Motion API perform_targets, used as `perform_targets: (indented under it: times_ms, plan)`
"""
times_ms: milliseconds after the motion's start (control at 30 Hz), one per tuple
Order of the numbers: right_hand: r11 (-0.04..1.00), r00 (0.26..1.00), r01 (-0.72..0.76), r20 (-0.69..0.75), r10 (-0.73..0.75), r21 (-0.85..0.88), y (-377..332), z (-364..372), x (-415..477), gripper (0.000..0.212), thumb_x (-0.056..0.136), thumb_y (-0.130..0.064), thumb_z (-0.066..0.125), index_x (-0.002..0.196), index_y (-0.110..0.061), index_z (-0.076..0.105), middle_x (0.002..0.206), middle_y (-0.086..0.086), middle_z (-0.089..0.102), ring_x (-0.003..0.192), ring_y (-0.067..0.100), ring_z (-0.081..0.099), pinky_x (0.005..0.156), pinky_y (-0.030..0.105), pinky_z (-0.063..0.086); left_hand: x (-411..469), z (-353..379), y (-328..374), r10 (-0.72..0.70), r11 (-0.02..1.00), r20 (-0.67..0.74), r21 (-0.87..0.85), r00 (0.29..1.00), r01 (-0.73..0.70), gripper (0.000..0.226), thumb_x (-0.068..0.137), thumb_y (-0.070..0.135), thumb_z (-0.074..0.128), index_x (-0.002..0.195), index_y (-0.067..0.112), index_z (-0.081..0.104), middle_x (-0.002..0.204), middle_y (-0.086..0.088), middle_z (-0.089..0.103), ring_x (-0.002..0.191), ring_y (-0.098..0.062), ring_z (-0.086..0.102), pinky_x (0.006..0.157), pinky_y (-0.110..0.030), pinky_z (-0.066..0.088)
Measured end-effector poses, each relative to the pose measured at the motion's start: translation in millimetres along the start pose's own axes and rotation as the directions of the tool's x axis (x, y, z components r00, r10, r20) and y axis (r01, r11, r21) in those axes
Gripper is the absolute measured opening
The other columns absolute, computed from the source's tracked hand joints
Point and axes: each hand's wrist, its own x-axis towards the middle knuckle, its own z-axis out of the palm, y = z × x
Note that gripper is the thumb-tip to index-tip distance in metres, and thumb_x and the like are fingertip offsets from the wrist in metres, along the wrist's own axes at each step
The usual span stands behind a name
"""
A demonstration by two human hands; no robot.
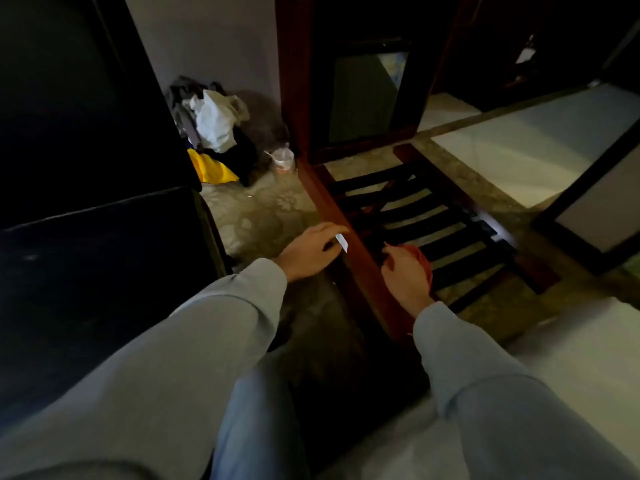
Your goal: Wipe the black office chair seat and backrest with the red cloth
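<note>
Here, in dim light, the black office chair (145, 209) is filling the left side. Its seat (104, 278) is lying at nine o'clock and its backrest (69, 81) is rising at ten o'clock.

Just right of it, at eleven o'clock, a heap of clothes and bags (214, 126) is sitting against the wall. A yellow item (213, 171) is poking out below it, and a small plastic tub (284, 160) is standing beside it on the patterned floor (263, 216).

Two grey sleeves are reaching in from six o'clock. At centre, the left hand (311, 252) is hovering with loosely curled fingers, pinching a small white slip (342, 242) right at the edge of a reddish wooden rack (325, 199). The rack's dark slats are running toward two o'clock.

Above the rack, at twelve o'clock, a tall wooden frame (363, 98) with a glass panel is standing upright.

Just right of centre, the right hand (405, 271) is gripping the bunched red cloth (422, 259) over the slats. The cloth is showing past the knuckles and is well apart from the chair.

Pale tiles (536, 140) are spreading at two o'clock, and a dark-framed panel (595, 216) is sitting at three o'clock.
</note>
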Motion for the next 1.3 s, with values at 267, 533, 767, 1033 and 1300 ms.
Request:
perform_targets:
  times_ms: [267, 533, 767, 1033, 1300]
  plan:
    - [0.909, 0.903, -0.416, 0.124, 0.411, 0.023, 49, 29, 19, 0.059, 0.091, -0.031, 0.053, 0.142, -0.015, 0.028, 0.149, 0.014, 0.026, 0.136, 0.036, 0.023, 0.110, 0.049, 0.022, 7, 39, -7, -0.208, 0.965, 0.052, -0.151, 0.977, 0.214, 0.038, 0.098, 0.017, 0.042, 0.137, 0.015, 0.042, 0.134, -0.008, 0.047, 0.112, -0.017, 0.050, 0.089, -0.022, 0.038]
    - [0.895, 0.916, -0.401, 0.055, 0.398, 0.197, 71, 32, 21, 0.017, 0.093, -0.016, 0.051, 0.108, -0.011, 0.054, 0.121, 0.014, 0.051, 0.115, 0.036, 0.045, 0.094, 0.044, 0.039, 4, 57, -7, -0.393, 0.875, 0.107, -0.261, 0.913, 0.407, 0.040, 0.099, 0.019, 0.041, 0.138, 0.013, 0.039, 0.138, -0.010, 0.045, 0.118, -0.021, 0.050, 0.091, -0.025, 0.040]
    - [0.837, 0.980, -0.155, -0.025, 0.197, 0.524, 17, 2, 6, 0.009, 0.096, -0.008, 0.044, 0.097, -0.016, 0.042, 0.095, 0.006, 0.051, 0.088, 0.018, 0.051, 0.072, 0.025, 0.035, -5, 42, 23, -0.408, 0.796, 0.134, -0.432, 0.903, 0.424, 0.038, 0.099, 0.022, 0.040, 0.136, 0.011, 0.040, 0.126, -0.005, 0.051, 0.107, -0.014, 0.050, 0.086, -0.024, 0.039]
    - [0.744, 0.995, 0.104, -0.072, -0.076, 0.660, -73, -29, -28, 0.017, 0.099, -0.021, 0.041, 0.113, -0.013, 0.041, 0.095, -0.006, 0.049, 0.085, 0.001, 0.050, 0.070, 0.011, 0.040, -49, -8, 54, -0.455, 0.588, 0.036, -0.738, 0.890, 0.330, 0.047, 0.098, 0.034, 0.042, 0.138, 0.009, 0.035, 0.130, 0.002, 0.048, 0.111, -0.010, 0.049, 0.092, -0.020, 0.037]
    - [0.665, 0.968, 0.151, 0.026, -0.249, 0.731, -169, -26, -87, 0.011, 0.094, -0.022, 0.054, 0.091, -0.014, 0.048, 0.083, -0.002, 0.053, 0.079, 0.011, 0.054, 0.070, 0.014, 0.042, -143, -59, 26, -0.541, 0.332, -0.054, -0.931, 0.839, 0.154, 0.032, 0.092, 0.032, 0.055, 0.116, 0.011, 0.062, 0.102, -0.005, 0.067, 0.094, -0.018, 0.063, 0.089, -0.033, 0.051]
